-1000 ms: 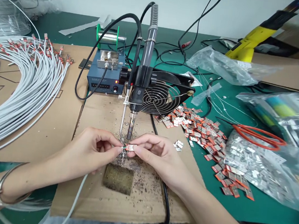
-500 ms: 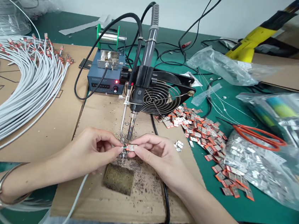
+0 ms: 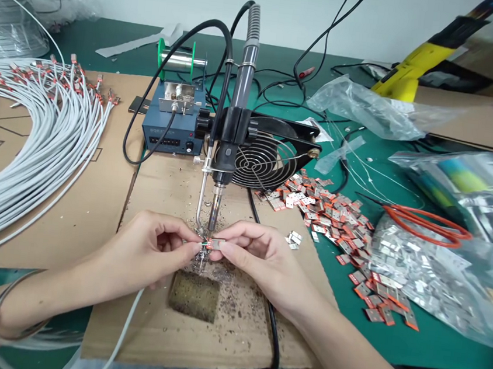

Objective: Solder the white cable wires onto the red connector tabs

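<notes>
Between thumb and fingers, my left hand [image 3: 163, 246] pinches the end of a white cable [image 3: 125, 330], whose thin wires meet a small USB connector. My right hand [image 3: 259, 256] grips that USB connector [image 3: 216, 243], a metal shell with an orange-red back part. Right above the joint is the tip of a soldering iron [image 3: 215, 204] clamped upright in a stand; whether it touches the wires I cannot tell. A thin metal solder feed tube [image 3: 201, 203] curves down beside the tip. Below my hands lies a dirty brown sponge [image 3: 194, 296] on cardboard.
A soldering station [image 3: 171, 124] with a solder spool [image 3: 176, 58] stands behind, beside a black fan [image 3: 271, 158]. Many orange-backed connectors [image 3: 340, 218] are heaped right, near a bag of metal parts [image 3: 417, 279]. Finished-looking white cables [image 3: 41, 169] lie left. A yellow heat gun [image 3: 413, 67] is back right.
Both hands keep their hold on the cable and connector near the iron tip, almost still. The view has shifted very slightly, and the station's red light no longer shows brightly.
</notes>
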The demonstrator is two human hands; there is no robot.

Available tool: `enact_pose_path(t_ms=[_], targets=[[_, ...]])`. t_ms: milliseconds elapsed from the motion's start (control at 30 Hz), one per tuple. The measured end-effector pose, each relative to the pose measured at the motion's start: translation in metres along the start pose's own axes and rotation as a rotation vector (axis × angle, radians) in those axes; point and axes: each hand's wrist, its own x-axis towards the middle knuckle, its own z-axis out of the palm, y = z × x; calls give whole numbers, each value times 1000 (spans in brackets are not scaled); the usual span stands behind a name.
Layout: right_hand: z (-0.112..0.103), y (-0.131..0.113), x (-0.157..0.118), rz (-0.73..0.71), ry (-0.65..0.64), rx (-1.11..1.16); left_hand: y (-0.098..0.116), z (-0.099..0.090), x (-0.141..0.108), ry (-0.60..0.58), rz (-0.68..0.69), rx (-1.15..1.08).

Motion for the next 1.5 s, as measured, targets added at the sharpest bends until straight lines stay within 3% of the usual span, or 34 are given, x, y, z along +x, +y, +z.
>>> enact_pose_path(t_ms=[267, 500, 800, 933, 1167, 1500], targets=[[-1, -1, -2, 20, -10, 41, -5, 2, 1, 14, 26, -28], [2, -1, 0, 86, 70, -55, -17, 2, 6, 1, 27, 3], [0, -9, -7, 43, 6, -157, -16, 4, -1, -57, 38, -49], [1, -10, -22, 23, -38, -206, -15, 11, -17, -93, 57, -82], [15, -4, -60, 59, -56, -234, -15, 26, -44, -116, 218, 17], [34, 11, -91, 23, -52, -282, -15, 48, -68, -178, 111, -89]])
